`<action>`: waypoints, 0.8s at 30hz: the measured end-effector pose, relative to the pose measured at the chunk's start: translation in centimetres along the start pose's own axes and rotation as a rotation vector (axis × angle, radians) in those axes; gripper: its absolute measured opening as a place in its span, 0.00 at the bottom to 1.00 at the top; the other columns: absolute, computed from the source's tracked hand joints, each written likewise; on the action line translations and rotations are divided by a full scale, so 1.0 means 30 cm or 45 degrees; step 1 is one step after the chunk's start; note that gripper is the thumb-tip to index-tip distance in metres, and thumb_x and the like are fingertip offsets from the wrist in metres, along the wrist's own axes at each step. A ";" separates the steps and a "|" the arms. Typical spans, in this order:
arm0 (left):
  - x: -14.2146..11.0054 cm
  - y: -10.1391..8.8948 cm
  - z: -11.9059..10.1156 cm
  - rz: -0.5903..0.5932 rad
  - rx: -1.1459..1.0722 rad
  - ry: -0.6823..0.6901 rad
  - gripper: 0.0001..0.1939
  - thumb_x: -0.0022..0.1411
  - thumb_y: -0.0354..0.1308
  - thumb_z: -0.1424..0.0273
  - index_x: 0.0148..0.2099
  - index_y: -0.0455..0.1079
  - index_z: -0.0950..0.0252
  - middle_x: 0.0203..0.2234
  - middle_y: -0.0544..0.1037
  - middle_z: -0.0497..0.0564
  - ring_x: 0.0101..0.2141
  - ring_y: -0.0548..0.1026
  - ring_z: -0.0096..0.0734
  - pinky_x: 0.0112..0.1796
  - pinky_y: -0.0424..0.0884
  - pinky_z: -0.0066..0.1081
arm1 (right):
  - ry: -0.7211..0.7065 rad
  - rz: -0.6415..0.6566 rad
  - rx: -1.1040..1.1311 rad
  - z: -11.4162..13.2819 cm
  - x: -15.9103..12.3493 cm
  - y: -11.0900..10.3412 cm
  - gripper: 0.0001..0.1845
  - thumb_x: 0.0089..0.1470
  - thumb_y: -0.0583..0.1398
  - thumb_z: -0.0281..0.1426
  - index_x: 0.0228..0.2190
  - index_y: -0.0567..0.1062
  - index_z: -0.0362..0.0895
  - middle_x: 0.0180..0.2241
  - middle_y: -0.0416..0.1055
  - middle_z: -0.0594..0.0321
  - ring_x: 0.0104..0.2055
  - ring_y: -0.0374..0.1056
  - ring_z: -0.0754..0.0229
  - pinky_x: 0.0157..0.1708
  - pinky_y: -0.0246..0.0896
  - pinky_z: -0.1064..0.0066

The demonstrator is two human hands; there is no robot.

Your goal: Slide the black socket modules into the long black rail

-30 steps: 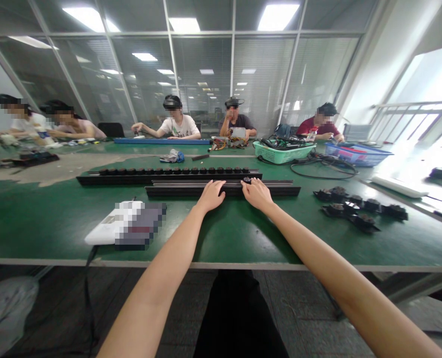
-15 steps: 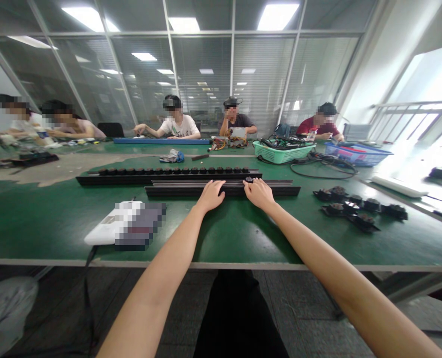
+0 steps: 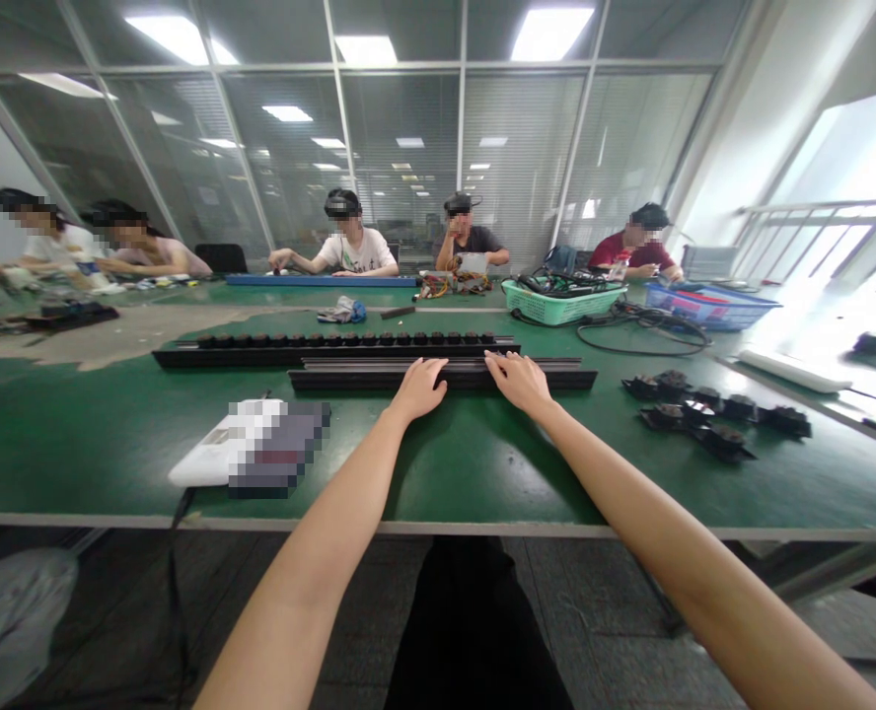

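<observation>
A long black rail (image 3: 364,379) with a grey channel along its top lies across the green table in front of me. My left hand (image 3: 419,388) grips the rail near its middle, fingers over the top and thumb along the near side. Farther right on the same rail, my right hand (image 3: 521,381) has its fingers bent around a small black part, which they mostly hide. Behind stands a second black rail (image 3: 208,360), with a row of several small black round parts (image 3: 334,339) along its top.
Several loose black parts (image 3: 711,414) lie at the right. A white device (image 3: 208,449) with a partly blurred dark block sits at the left front. Beyond the rails are a green basket (image 3: 556,304) of cables, a blue basket (image 3: 711,308) and a blue-grey cloth (image 3: 343,311). Several people work opposite.
My right hand has shifted slightly right along the rail and turned a little, and the small black part at its fingertips is now mostly covered. My left hand has stayed in place.
</observation>
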State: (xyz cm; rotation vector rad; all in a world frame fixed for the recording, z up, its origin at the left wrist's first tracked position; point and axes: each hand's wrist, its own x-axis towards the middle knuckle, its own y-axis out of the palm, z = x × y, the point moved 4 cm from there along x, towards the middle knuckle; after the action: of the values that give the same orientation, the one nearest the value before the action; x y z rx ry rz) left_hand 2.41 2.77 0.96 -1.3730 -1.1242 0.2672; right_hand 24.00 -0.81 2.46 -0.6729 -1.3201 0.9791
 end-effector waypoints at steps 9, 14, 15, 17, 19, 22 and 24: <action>-0.001 -0.003 -0.012 0.033 0.015 -0.030 0.27 0.71 0.53 0.71 0.70 0.66 0.68 0.68 0.73 0.61 0.69 0.69 0.42 0.74 0.53 0.48 | 0.156 0.042 0.109 -0.037 0.058 0.046 0.24 0.74 0.53 0.39 0.62 0.75 0.39 0.56 0.79 0.45 0.59 0.73 0.46 0.58 0.66 0.62; 0.000 0.004 -0.002 0.015 0.015 -0.013 0.27 0.71 0.53 0.71 0.70 0.66 0.66 0.68 0.73 0.60 0.69 0.69 0.42 0.74 0.54 0.49 | 0.190 0.068 0.135 -0.049 0.066 0.053 0.23 0.74 0.53 0.39 0.60 0.77 0.43 0.55 0.79 0.47 0.57 0.74 0.46 0.57 0.66 0.61; 0.000 0.006 0.000 0.014 0.015 -0.011 0.27 0.71 0.53 0.70 0.70 0.66 0.66 0.68 0.73 0.60 0.69 0.69 0.42 0.74 0.54 0.49 | 0.194 0.068 0.133 -0.050 0.065 0.051 0.23 0.74 0.53 0.39 0.60 0.77 0.43 0.54 0.80 0.47 0.57 0.74 0.46 0.56 0.66 0.61; 0.000 0.009 0.003 0.014 0.018 -0.006 0.27 0.71 0.53 0.71 0.70 0.66 0.66 0.68 0.73 0.61 0.69 0.69 0.43 0.74 0.54 0.49 | 0.194 0.071 0.124 -0.049 0.063 0.045 0.22 0.74 0.53 0.39 0.59 0.78 0.43 0.54 0.80 0.47 0.57 0.74 0.46 0.56 0.66 0.62; 0.000 0.010 0.005 0.012 0.021 -0.003 0.27 0.71 0.53 0.70 0.70 0.66 0.67 0.68 0.73 0.61 0.69 0.69 0.43 0.74 0.54 0.49 | 0.182 0.076 0.112 -0.046 0.061 0.040 0.22 0.74 0.52 0.38 0.58 0.78 0.43 0.54 0.79 0.48 0.58 0.73 0.46 0.55 0.65 0.63; 0.000 0.012 0.006 0.010 0.029 -0.005 0.27 0.72 0.53 0.70 0.70 0.66 0.67 0.68 0.73 0.61 0.69 0.69 0.42 0.74 0.54 0.49 | 0.165 0.092 0.104 -0.045 0.060 0.034 0.21 0.75 0.52 0.37 0.57 0.78 0.42 0.55 0.79 0.48 0.59 0.71 0.47 0.56 0.64 0.64; 0.000 0.013 0.008 0.009 0.037 -0.006 0.27 0.72 0.53 0.70 0.70 0.67 0.67 0.68 0.73 0.61 0.69 0.69 0.42 0.74 0.54 0.48 | 0.165 0.099 0.106 -0.047 0.060 0.032 0.20 0.75 0.52 0.37 0.56 0.78 0.42 0.56 0.78 0.48 0.60 0.70 0.47 0.56 0.63 0.64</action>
State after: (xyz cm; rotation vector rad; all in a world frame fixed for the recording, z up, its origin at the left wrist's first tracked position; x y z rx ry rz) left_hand 2.41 3.02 0.59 -1.3518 -1.1153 0.2907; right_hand 25.14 1.39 2.27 -0.7159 -1.1410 1.0302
